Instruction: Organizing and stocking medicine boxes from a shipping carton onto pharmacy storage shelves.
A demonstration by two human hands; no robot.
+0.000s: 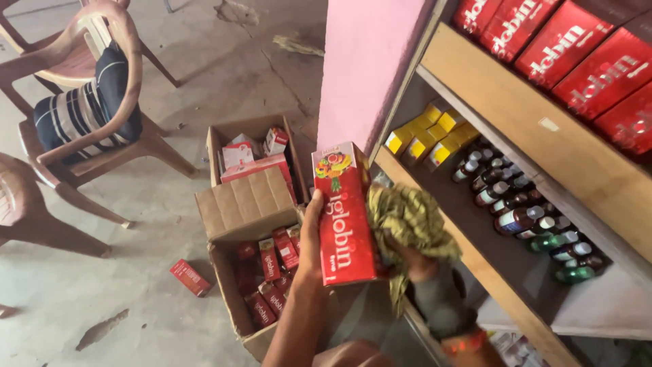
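- Head view: left hand (311, 238) grips a tall red carton (343, 214), fingers wrapped round its left edge, box upright at chest height between the floor boxes and the shelf.
- Right hand (415, 261) is bunched shut on a yellow-green checked cloth (407, 221), pressed against the carton's right side.
- Step, as I read it: wiping the carton down. Next move calls for a steady left grip while the cloth passes over the faces.
- Open cardboard box (234, 299) on the floor holds more red cartons; one stray carton (190, 277) lies beside it.
- Wooden shelf (536, 129) on the right: dark bottles (516, 197), yellow packs (431, 132), red cartons above.
- Bare concrete floor (136, 299), plastic chairs (88, 102) on the left, pink wall (367, 61).
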